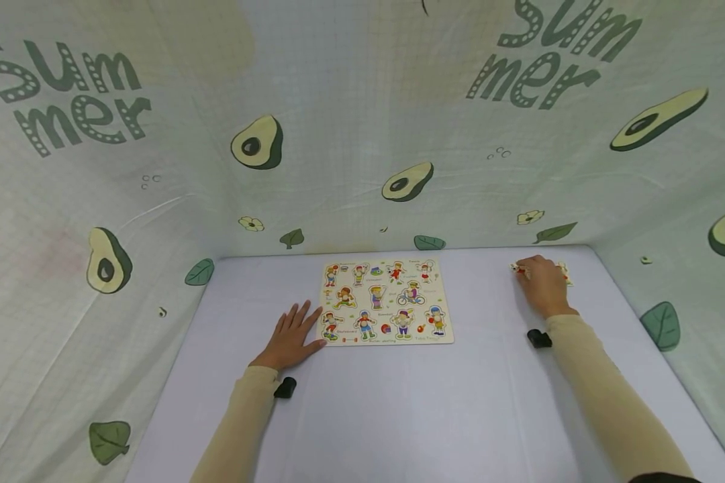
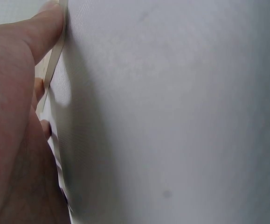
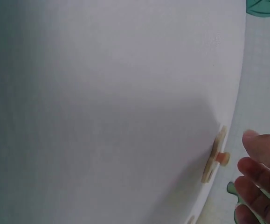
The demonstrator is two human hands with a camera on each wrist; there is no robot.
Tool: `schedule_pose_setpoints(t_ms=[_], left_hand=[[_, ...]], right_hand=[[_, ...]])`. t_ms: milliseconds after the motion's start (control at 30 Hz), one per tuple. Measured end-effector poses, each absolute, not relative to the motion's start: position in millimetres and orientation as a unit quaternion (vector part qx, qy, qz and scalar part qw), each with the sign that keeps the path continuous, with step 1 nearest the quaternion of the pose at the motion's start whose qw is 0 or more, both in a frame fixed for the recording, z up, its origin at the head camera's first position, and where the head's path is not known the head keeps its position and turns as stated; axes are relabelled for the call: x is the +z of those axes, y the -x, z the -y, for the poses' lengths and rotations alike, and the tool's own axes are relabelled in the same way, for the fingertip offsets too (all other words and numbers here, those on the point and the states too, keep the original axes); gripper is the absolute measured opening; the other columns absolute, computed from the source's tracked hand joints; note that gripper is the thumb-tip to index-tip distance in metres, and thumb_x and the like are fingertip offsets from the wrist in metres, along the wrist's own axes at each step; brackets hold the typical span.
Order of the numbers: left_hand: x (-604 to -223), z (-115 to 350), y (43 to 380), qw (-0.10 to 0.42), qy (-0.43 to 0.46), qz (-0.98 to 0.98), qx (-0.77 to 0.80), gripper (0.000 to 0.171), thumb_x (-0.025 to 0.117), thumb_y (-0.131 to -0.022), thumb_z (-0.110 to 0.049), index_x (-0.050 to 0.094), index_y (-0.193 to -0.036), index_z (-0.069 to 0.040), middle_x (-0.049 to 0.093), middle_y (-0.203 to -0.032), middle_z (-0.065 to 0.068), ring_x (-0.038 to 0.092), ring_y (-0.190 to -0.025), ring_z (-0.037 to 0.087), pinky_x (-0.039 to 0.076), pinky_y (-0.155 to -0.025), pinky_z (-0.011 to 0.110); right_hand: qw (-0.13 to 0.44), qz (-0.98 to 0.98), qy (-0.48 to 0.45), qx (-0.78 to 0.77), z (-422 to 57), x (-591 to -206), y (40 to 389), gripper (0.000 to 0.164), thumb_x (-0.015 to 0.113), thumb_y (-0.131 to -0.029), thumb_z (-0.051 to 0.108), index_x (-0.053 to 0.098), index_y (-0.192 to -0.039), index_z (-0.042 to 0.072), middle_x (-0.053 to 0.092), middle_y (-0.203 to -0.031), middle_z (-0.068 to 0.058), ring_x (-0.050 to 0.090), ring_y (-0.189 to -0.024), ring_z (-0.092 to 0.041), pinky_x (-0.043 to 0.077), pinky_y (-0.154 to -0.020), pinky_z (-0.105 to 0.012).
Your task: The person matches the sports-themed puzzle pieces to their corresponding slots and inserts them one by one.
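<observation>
My left hand [image 1: 286, 339] lies flat with spread fingers at the left edge of a picture puzzle board [image 1: 441, 292] printed with sports figures. In the left wrist view the thumb [image 2: 48, 25] touches the edge of the board. Far to the right, my right hand [image 1: 545, 285] hovers over small wooden puzzle pieces [image 1: 564, 274], partly covering them. The right wrist view has one piece [image 3: 212, 161] with a round knob [image 3: 224, 159] on the table, a gap between it and the loosely bent fingers [image 3: 253, 189]. Nothing shows between thumb and fingers.
A white cloth covers the table [image 1: 399, 416]. Behind it and at both sides hangs a curtain [image 1: 338, 201] printed with avocados, leaves and lettering. A black wrist camera [image 1: 286, 388] sits at the left wrist, another [image 1: 539, 338] at the right wrist.
</observation>
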State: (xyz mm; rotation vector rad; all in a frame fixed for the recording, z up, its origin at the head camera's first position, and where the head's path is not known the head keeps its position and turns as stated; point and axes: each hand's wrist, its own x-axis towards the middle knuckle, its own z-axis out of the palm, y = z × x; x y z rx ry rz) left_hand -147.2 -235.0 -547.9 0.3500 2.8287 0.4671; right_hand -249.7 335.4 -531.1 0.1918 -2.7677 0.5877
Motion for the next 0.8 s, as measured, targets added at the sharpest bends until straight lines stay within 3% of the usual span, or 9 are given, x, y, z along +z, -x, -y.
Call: schedule_pose_setpoints(t_ms=[367,800], left_hand=[[-546,234,145,0.132,-0.118,-0.97,0.168,0.08,0.064,-0.103,-0.047,0.031,-0.168,-0.013,0.013,-0.177,0.019,0.004,-0.163,0.045,0.004,-0.131,0.063],[-545,234,146,0.125,-0.122,-0.971,0.166,0.08,0.064,-0.103,-0.048,0.032,-0.167,-0.012,0.014,-0.176,0.021,0.006,-0.162,0.046,0.005,-0.13,0.064]], right_hand=[[0.107,0.973,-0.061,0.196,-342,-532,251,0.033,0.073,-0.096,-0.002,0.068,-0.126,-0.012,0.063,-0.125,-0.039,0.059,-0.111,-0.06,0.047,-0.093,-0.072],[0.092,0.975,-0.043,0.2,-345,-537,268,0.023,0.07,-0.096,-0.003,0.072,-0.118,-0.011,0.066,-0.114,-0.037,0.064,-0.099,-0.057,0.052,-0.076,-0.068]])
